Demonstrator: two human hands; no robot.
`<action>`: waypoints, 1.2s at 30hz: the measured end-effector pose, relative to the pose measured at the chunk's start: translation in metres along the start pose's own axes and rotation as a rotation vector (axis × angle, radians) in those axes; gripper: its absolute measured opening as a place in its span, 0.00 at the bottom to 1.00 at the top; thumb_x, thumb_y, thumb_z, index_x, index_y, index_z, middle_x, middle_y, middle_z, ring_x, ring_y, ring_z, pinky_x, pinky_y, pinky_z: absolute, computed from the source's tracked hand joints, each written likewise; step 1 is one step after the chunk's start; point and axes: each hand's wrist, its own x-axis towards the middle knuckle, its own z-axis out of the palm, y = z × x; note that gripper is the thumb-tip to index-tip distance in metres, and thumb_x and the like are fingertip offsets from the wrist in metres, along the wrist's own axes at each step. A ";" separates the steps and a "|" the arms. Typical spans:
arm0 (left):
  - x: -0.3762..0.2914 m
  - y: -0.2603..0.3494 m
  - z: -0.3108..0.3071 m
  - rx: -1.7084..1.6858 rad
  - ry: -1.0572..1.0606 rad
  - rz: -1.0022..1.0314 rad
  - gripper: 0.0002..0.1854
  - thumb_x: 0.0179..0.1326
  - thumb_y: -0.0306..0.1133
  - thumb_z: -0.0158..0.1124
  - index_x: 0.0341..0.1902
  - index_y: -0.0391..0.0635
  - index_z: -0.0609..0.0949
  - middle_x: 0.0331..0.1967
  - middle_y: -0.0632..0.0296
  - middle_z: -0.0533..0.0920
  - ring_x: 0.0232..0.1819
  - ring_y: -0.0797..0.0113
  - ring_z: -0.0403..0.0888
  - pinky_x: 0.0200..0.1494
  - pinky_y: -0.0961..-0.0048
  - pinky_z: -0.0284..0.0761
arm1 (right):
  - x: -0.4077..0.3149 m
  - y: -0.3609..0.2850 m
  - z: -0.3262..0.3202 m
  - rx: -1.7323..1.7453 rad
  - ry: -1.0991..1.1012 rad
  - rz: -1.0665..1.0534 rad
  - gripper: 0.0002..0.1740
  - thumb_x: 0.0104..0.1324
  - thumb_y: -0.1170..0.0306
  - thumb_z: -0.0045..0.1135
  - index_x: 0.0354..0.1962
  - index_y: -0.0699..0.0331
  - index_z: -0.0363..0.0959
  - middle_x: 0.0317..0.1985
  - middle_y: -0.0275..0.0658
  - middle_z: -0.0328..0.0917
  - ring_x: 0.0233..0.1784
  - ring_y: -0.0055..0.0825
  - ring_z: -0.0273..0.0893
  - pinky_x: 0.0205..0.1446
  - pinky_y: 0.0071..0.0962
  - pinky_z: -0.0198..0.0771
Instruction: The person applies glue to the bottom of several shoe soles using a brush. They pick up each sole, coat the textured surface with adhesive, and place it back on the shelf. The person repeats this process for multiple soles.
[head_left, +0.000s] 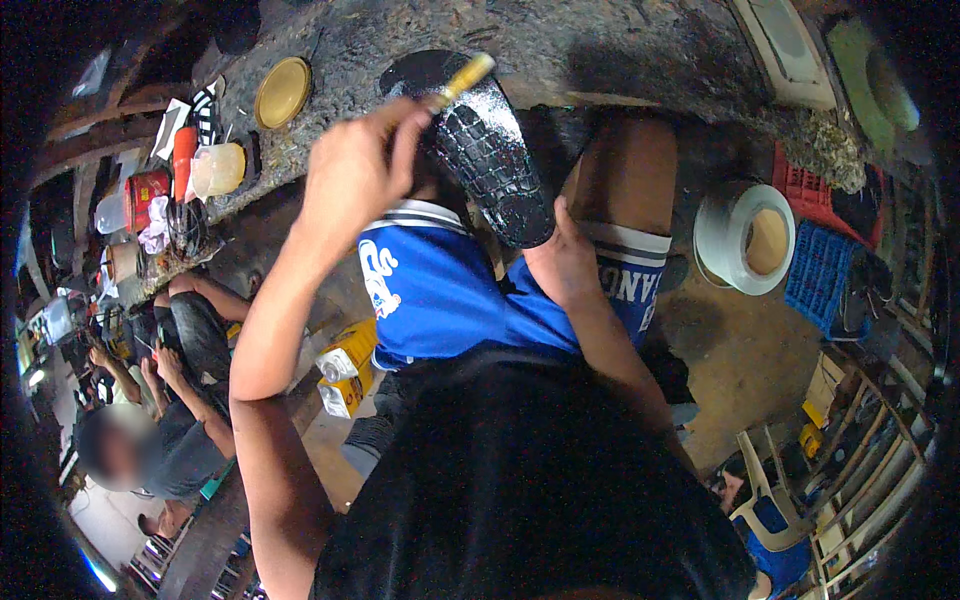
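Note:
My left hand (360, 157) grips a short brush-like tool with a yellow handle (469, 79), somewhat blurred, over the far part of a black shoe sole (487, 154). Blocky ridges cover the sole's upward face, and its surface shines as if wet. The sole tilts from the workbench edge down towards my lap. With my right hand (562, 259) I hold its near end at the side, the thumb lying along the edge. The tool's working end cannot be made out clearly.
A round gold lid (283, 94) lies on the rough workbench (345, 45). An orange bottle (184, 161) and a translucent cup (217, 171) stand left. Yellow cartons (349, 367) sit beside my seat. Right are a white roll (742, 238) and a blue crate (821, 274). A co-worker (187, 442) sits left.

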 end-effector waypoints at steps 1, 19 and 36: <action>0.001 0.003 0.001 0.056 0.050 -0.059 0.12 0.70 0.42 0.59 0.47 0.53 0.86 0.24 0.47 0.84 0.30 0.43 0.85 0.35 0.52 0.81 | 0.000 0.001 0.001 -0.016 0.002 -0.009 0.37 0.66 0.59 0.60 0.66 0.69 0.60 0.59 0.56 0.75 0.60 0.52 0.76 0.66 0.41 0.70; -0.034 -0.007 0.025 0.106 0.261 -0.108 0.13 0.66 0.37 0.64 0.53 0.61 0.86 0.30 0.53 0.86 0.30 0.49 0.86 0.33 0.58 0.81 | 0.013 0.053 0.042 0.938 0.020 0.061 0.30 0.82 0.56 0.33 0.70 0.70 0.60 0.72 0.42 0.65 0.76 0.33 0.59 0.83 0.35 0.45; -0.055 -0.019 0.034 -0.396 -0.333 0.262 0.15 0.69 0.37 0.61 0.57 0.58 0.85 0.32 0.56 0.87 0.30 0.53 0.86 0.35 0.59 0.80 | 0.010 0.034 0.025 1.664 -0.196 -0.038 0.25 0.79 0.60 0.44 0.66 0.65 0.67 0.66 0.42 0.73 0.71 0.37 0.69 0.78 0.43 0.58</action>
